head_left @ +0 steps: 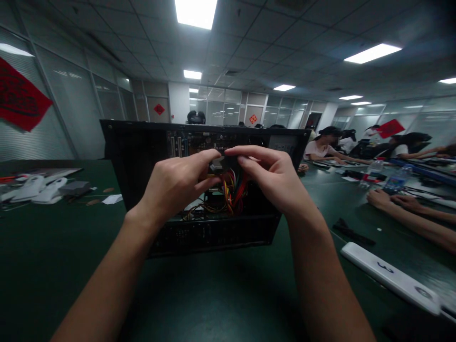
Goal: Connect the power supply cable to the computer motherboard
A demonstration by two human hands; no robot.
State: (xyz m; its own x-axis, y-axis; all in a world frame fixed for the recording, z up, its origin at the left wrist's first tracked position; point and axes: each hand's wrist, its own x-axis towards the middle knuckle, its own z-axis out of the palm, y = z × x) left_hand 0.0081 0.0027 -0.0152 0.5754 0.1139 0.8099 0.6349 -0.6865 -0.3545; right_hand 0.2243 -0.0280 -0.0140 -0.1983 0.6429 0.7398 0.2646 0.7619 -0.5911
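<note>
An open black computer case [213,232] stands before me on the green table, its inside facing me. In front of its opening, my right hand [272,173] pinches a black cable connector [228,164] between thumb and fingers. A bundle of red, yellow, orange and black wires [233,192] hangs from it into the case. My left hand [178,178] is close by on the left, its thumb and fingers bent together near the same connector. What lies between the left fingertips is mostly hidden. Expansion slots [178,145] show behind the hands on the board.
On the right lie a white power strip [392,275] marked 3 and a black cable [352,232]. Another person's hands [388,197] rest near plastic bottles [399,178]. White devices [41,189] and a grey box [74,188] lie at the left.
</note>
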